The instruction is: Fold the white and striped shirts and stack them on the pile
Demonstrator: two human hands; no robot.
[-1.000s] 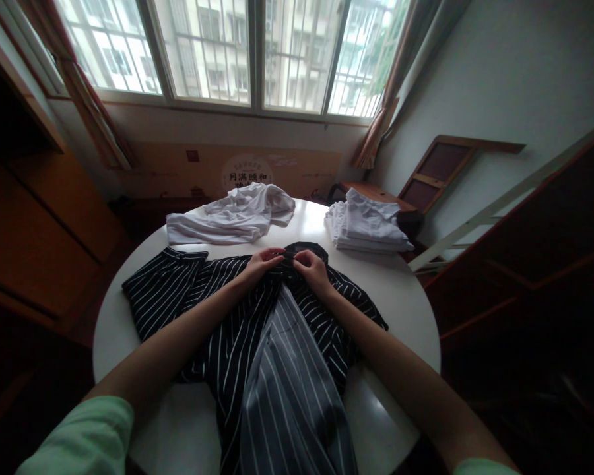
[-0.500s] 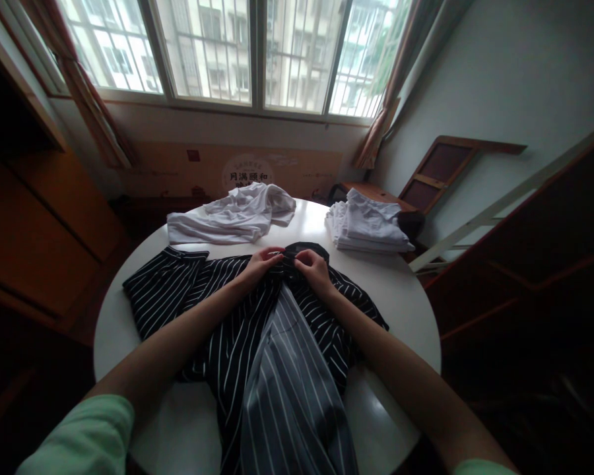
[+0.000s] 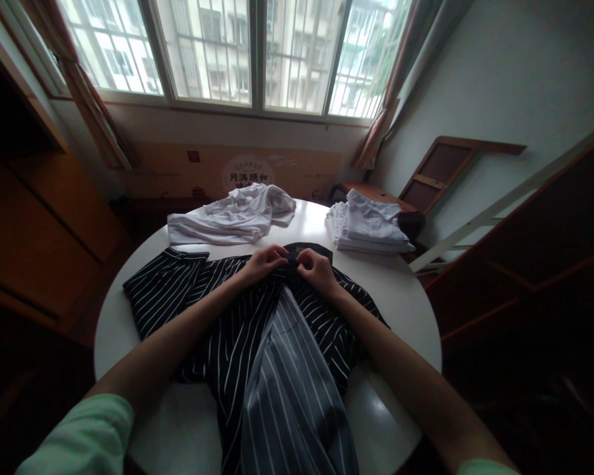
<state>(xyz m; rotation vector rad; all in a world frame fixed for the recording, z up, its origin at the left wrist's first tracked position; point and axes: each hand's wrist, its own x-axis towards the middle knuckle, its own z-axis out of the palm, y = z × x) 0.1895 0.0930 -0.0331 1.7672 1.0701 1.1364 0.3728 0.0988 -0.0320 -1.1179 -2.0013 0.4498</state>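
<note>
1. A black short-sleeved shirt with thin white stripes [image 3: 228,316] lies spread across the round white table [image 3: 400,310], collar end pointing away toward the window, lower half hanging off the near edge.
2. The left hand [image 3: 262,262] sits at the collar, fingers curled in and pinching the fabric right by the neckline.
3. The right hand [image 3: 317,269] is just beside it on the other side of the collar, fingers bent tight and nipping the cloth too, so both hands almost meet in the middle.
4. The front panel is flipped open, so its paler grey inside shows down the middle.
5. Behind the shirt, a crumpled white garment [image 3: 232,214] lies far left on the table.
6. Far right there's a neat stack of folded white clothes [image 3: 369,229].
</note>
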